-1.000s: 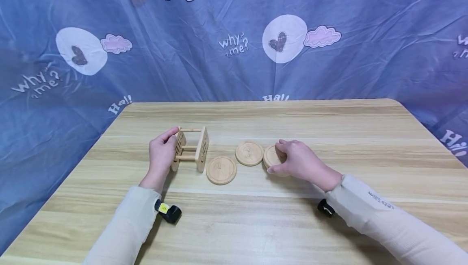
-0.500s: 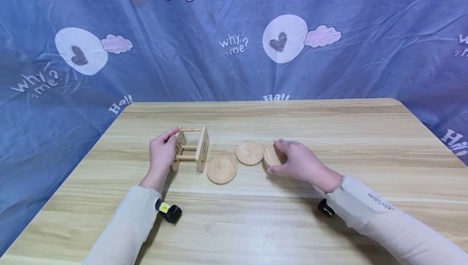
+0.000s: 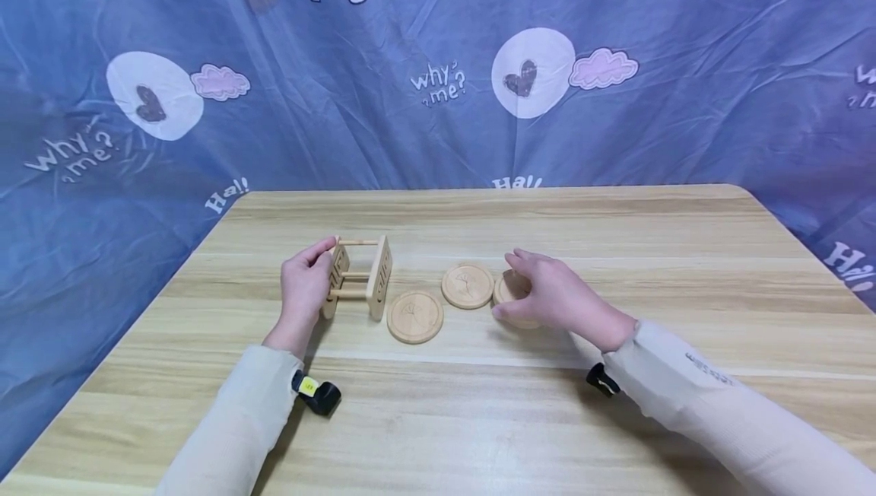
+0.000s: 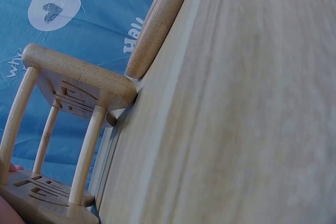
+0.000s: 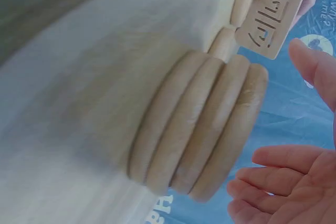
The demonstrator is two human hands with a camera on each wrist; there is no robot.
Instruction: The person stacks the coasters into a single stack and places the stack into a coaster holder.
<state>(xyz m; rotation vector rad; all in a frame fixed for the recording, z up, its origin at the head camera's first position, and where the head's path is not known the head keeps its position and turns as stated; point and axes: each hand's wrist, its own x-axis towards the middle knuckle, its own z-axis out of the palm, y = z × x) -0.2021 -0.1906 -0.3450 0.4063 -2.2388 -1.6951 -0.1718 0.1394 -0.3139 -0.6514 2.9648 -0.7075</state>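
My left hand (image 3: 304,290) grips the left side panel of a wooden coaster holder (image 3: 379,279), two slotted panels joined by thin rods. No coaster sits between its panels. Right of it, one round wooden coaster (image 3: 414,318) with an engraved leaf-like pattern lies flat, and a second coaster (image 3: 468,286) lies just behind and to its right. A stack of several coasters (image 5: 199,124) stands at the far right of the row. Over this stack hovers my right hand (image 3: 564,298), thumb and fingers spread and apart from the wood in the right wrist view.
All of this stands on a light wood-grain table (image 3: 438,412). Behind its far edge hangs a blue printed curtain (image 3: 383,123). Each wrist carries a small black camera, such as the left wrist camera (image 3: 322,397).
My right hand has loosened from the top of the coaster stack and risen slightly, shifting a little left. The left hand, holder and coasters stay where they were.
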